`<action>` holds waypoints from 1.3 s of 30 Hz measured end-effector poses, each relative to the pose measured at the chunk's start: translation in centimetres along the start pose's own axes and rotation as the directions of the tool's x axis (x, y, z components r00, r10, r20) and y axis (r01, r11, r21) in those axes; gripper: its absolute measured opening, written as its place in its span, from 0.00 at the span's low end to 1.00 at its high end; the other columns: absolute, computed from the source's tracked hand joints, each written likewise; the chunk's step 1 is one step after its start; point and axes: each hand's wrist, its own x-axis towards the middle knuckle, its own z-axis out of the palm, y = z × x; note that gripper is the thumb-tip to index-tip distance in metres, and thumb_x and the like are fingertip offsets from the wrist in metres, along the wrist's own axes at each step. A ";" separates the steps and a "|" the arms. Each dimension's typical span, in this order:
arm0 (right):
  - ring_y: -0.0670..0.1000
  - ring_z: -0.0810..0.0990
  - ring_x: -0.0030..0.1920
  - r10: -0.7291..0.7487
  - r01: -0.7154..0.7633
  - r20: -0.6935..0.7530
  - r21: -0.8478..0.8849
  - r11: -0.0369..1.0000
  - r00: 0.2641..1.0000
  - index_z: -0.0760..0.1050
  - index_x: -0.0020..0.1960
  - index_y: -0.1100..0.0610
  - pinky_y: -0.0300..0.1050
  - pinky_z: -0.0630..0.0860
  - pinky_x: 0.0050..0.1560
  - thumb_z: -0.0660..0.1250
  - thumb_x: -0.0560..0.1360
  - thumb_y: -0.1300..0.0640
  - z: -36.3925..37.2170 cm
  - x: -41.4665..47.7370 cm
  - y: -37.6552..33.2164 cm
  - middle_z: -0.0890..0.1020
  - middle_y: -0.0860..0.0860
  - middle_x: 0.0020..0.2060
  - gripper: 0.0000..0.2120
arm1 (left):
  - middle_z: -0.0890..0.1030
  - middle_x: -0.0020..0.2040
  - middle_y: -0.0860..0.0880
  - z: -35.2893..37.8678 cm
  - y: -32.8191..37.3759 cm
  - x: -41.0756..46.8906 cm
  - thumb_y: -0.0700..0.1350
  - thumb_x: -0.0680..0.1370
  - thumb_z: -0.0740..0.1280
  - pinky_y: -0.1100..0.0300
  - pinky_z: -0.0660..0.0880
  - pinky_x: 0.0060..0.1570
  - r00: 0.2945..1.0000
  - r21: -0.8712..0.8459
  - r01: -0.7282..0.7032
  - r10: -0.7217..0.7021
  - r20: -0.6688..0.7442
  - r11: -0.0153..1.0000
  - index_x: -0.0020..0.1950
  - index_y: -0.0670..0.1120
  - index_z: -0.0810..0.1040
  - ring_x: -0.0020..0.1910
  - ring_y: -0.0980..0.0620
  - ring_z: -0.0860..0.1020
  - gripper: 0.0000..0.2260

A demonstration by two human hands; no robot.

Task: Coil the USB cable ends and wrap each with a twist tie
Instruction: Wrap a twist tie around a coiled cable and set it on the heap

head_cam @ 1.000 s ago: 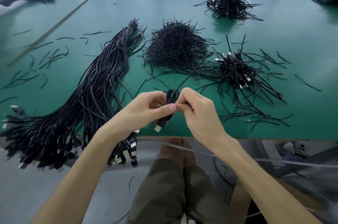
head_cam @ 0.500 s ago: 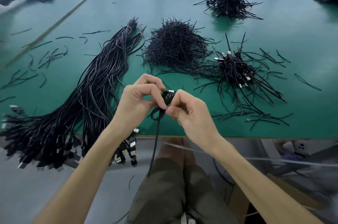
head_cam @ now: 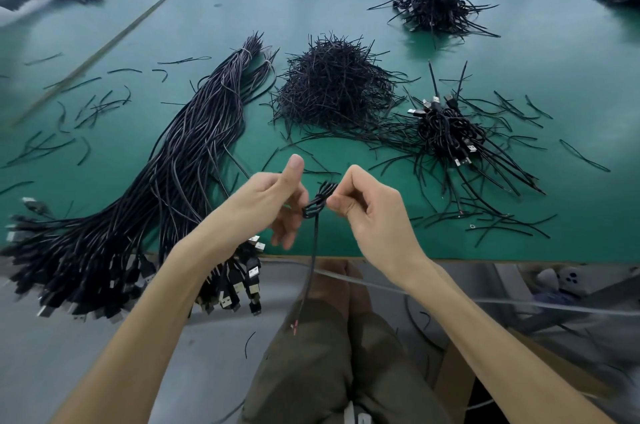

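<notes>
Black USB cable [head_cam: 320,204], wound into a short coil, is held above the counter's [head_cam: 595,226] near edge, its long axis slanting from lower left to upper right between both hands. Right hand [head_cam: 367,212] fingers pinch the upper end; left hand [head_cam: 273,205] meets the lower end with its thumb lifted, grip unclear. A loose tail [head_cam: 313,268] hangs below the edge. Twist ties [head_cam: 332,91] lie heaped straight ahead at mid-counter, likely within either hand's reach.

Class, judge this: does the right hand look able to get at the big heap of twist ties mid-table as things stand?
Probably yes: nothing bulky lies on the table between the right hand and the heap of twist ties. But it pinches the coiled cable, so it isn't free.
</notes>
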 end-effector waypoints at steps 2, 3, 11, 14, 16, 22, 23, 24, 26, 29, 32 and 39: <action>0.48 0.69 0.33 -0.030 0.029 -0.006 -0.081 0.996 1.000 0.69 0.40 0.63 0.35 0.66 0.37 0.69 0.78 0.67 0.0 0.0 0.1 0.74 0.55 0.32 0.10 | 0.80 0.32 0.48 0.5 0.2 -0.2 0.65 0.80 0.54 0.56 0.75 0.32 0.994 0.019 -0.020 0.018 0.107 1.000 0.45 0.40 0.75 0.30 0.46 0.79 0.29; 0.48 0.71 0.34 -0.037 0.036 -0.006 -0.098 0.994 0.999 0.69 0.40 0.63 0.36 0.68 0.37 0.68 0.77 0.69 -0.1 0.0 0.1 0.74 0.55 0.32 0.10 | 0.80 0.34 0.48 0.7 0.3 -0.2 0.64 0.80 0.57 0.54 0.76 0.35 0.992 0.047 -0.048 0.042 0.122 0.998 0.46 0.39 0.75 0.31 0.46 0.80 0.27; 0.47 0.72 0.35 -0.065 0.067 0.022 -0.106 0.992 0.998 0.71 0.40 0.63 0.35 0.68 0.38 0.68 0.78 0.67 -0.5 -0.1 0.3 0.76 0.52 0.33 0.09 | 0.81 0.47 0.45 0.7 0.0 0.1 0.41 0.77 0.73 0.55 0.78 0.44 0.979 -0.031 -0.160 0.162 0.126 0.987 0.57 0.37 0.76 0.40 0.48 0.81 0.13; 0.47 0.72 0.35 -0.081 0.079 -0.025 -0.068 0.995 0.996 0.71 0.40 0.63 0.37 0.69 0.38 0.68 0.77 0.67 -0.3 0.1 0.0 0.77 0.51 0.33 0.09 | 0.80 0.46 0.46 1.0 0.0 0.4 0.34 0.74 0.75 0.54 0.77 0.49 0.970 -0.040 -0.244 0.244 0.004 0.969 0.54 0.36 0.75 0.45 0.51 0.79 0.13; 0.45 0.72 0.35 -0.075 0.073 -0.063 -0.021 0.997 0.995 0.71 0.41 0.65 0.37 0.69 0.39 0.67 0.77 0.68 0.1 0.2 0.0 0.77 0.48 0.33 0.08 | 0.80 0.45 0.43 1.3 0.0 0.6 0.32 0.72 0.76 0.51 0.77 0.50 0.955 -0.046 -0.289 0.285 -0.081 0.956 0.52 0.36 0.74 0.45 0.52 0.79 0.13; 0.40 0.75 0.33 0.020 -0.013 -0.032 0.202 0.979 0.999 0.69 0.43 0.66 0.32 0.70 0.37 0.63 0.76 0.74 0.9 0.2 -0.2 0.76 0.40 0.31 0.06 | 0.81 0.41 0.48 1.4 -0.8 0.8 0.29 0.72 0.75 0.49 0.78 0.45 0.881 -0.086 -0.459 0.440 -0.176 0.884 0.47 0.35 0.74 0.41 0.50 0.79 0.11; 0.41 0.74 0.33 0.023 -0.022 -0.001 0.243 0.970 1.000 0.69 0.43 0.65 0.32 0.69 0.36 0.62 0.75 0.74 0.9 0.3 -0.4 0.76 0.41 0.31 0.06 | 0.82 0.42 0.48 1.3 -1.0 0.9 0.31 0.72 0.75 0.50 0.79 0.46 0.871 -0.124 -0.483 0.463 -0.163 0.867 0.47 0.35 0.74 0.41 0.49 0.79 0.11; 0.43 0.72 0.32 0.019 -0.027 0.031 0.283 0.959 0.999 0.69 0.42 0.64 0.33 0.68 0.35 0.63 0.76 0.72 0.7 0.3 -0.7 0.75 0.43 0.31 0.07 | 0.82 0.42 0.49 1.2 -1.1 0.9 0.32 0.71 0.75 0.53 0.79 0.45 0.868 -0.186 -0.495 0.474 -0.146 0.849 0.47 0.36 0.74 0.41 0.49 0.79 0.11; 0.49 0.68 0.31 0.007 -0.035 0.085 0.338 0.940 0.996 0.68 0.39 0.58 0.39 0.66 0.31 0.64 0.78 0.68 0.4 0.3 -1.0 0.74 0.47 0.31 0.11 | 0.82 0.42 0.48 1.2 -1.2 1.0 0.32 0.71 0.73 0.57 0.78 0.43 0.880 -0.333 -0.471 0.462 -0.109 0.817 0.46 0.38 0.74 0.40 0.47 0.78 0.10; 0.51 0.67 0.30 0.031 -0.080 0.130 0.386 0.919 0.991 0.68 0.41 0.64 0.40 0.66 0.30 0.64 0.81 0.67 0.1 0.2 -0.9 0.73 0.57 0.32 0.10 | 0.80 0.43 0.46 1.2 -1.1 1.2 0.34 0.70 0.73 0.59 0.77 0.41 0.900 -0.434 -0.416 0.429 -0.074 0.799 0.44 0.41 0.77 0.39 0.48 0.78 0.07; 0.48 0.67 0.29 0.131 -0.175 0.126 0.464 0.868 0.983 0.67 0.47 0.73 0.37 0.66 0.30 0.63 0.82 0.65 -0.2 0.0 -0.4 0.73 0.54 0.32 0.11 | 0.82 0.42 0.46 1.1 -0.9 1.6 0.35 0.71 0.73 0.59 0.78 0.42 0.911 -0.361 -0.398 0.408 -0.050 0.844 0.46 0.40 0.79 0.38 0.49 0.78 0.07; 0.47 0.69 0.28 0.331 -0.321 0.068 0.484 0.814 0.941 0.73 0.46 0.60 0.36 0.67 0.30 0.65 0.82 0.57 -0.3 0.2 0.0 0.75 0.51 0.31 0.09 | 0.80 0.40 0.46 1.7 -0.8 2.0 0.41 0.81 0.68 0.60 0.77 0.42 0.954 -0.216 -0.301 0.290 -0.083 0.929 0.56 0.35 0.77 0.34 0.46 0.78 0.10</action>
